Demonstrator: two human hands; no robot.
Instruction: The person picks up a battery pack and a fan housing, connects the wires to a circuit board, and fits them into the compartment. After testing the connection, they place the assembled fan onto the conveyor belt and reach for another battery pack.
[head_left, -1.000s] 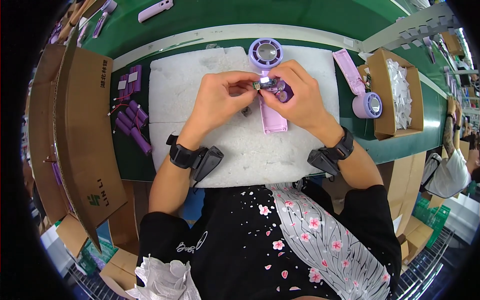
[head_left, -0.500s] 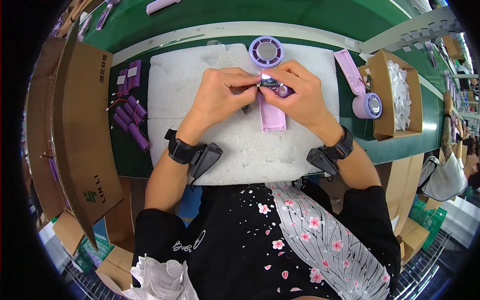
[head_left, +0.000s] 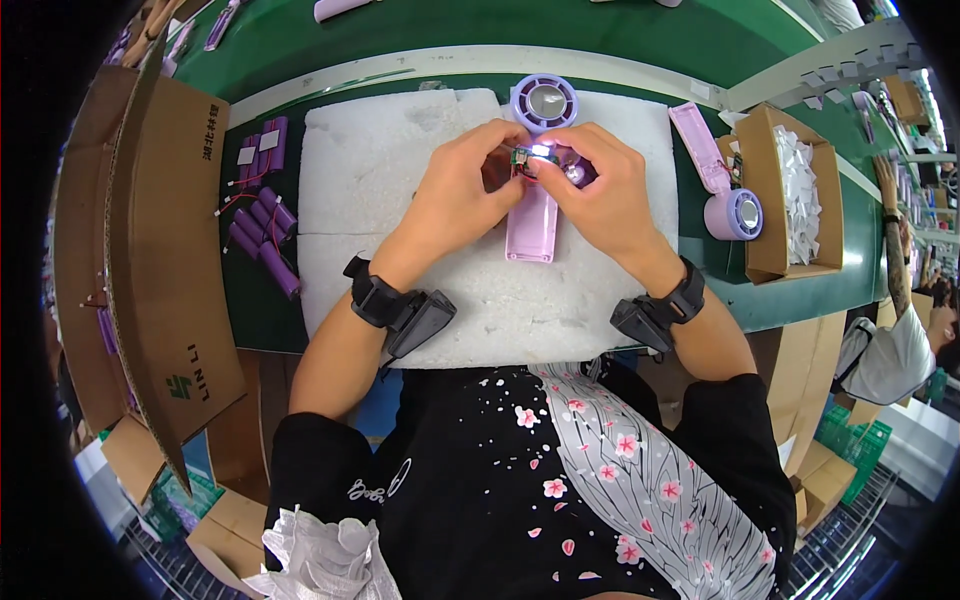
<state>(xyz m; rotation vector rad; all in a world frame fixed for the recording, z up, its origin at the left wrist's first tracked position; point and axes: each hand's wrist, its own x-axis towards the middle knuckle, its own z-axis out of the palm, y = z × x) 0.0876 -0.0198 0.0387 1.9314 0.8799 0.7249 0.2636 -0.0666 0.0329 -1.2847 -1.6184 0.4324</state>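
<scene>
A handheld fan lies partly opened before me, its round lilac head (head_left: 545, 102) at the far side and its pink handle shell (head_left: 532, 228) pointing toward me. Between my hands is a small green circuit board (head_left: 522, 160) with a bright glint or light on it. My left hand (head_left: 462, 188) curls its fingers and thumb around the board's left side. From the right, my right hand (head_left: 612, 190) pinches the same board, thumb in front. A shiny purple cylinder (head_left: 577, 173), probably a battery, shows beneath my right fingers. Fingertips partly hide the wires.
White foam pad (head_left: 400, 150) lies under the work. Several purple wired battery packs (head_left: 265, 225) lie left, beside a tall cardboard box (head_left: 175, 260). On the right are another opened fan (head_left: 733, 213) and a carton (head_left: 838, 215) of white pieces. A person (head_left: 893, 350) sits far right.
The fan's head has shifted slightly right and the handle's near end slightly left. My left fingers have moved from a fine pinch to a curl around the board, which now shows more.
</scene>
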